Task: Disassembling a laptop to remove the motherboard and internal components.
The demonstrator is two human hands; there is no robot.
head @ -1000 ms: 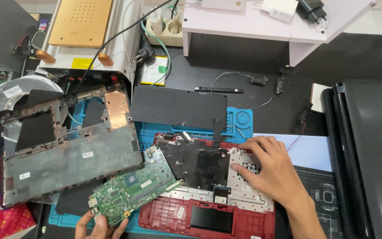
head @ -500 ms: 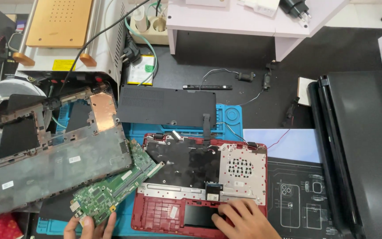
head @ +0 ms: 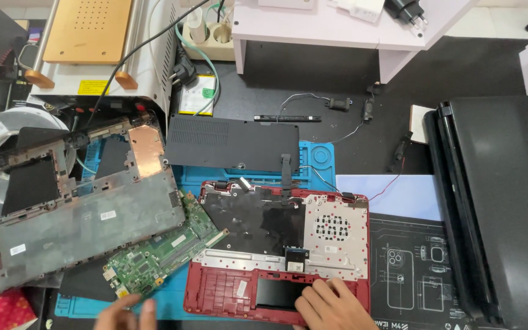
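The right hand (head: pixel 331 304) lies flat, fingers spread, on the near edge of the red laptop shell (head: pixel 221 287). The left hand (head: pixel 126 315), fingers loose and holding nothing, hovers just near the green circuit board (head: pixel 160 256) to the shell's left.

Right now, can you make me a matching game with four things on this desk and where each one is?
Things:
1. green circuit board
2. red laptop shell
3. closed black laptop
4. flat black cover panel

Places:
A. far right of the desk
B. under the right hand
C. just above the left hand
D. behind the red shell, on the blue mat

Pairs: 1-C, 2-B, 3-A, 4-D
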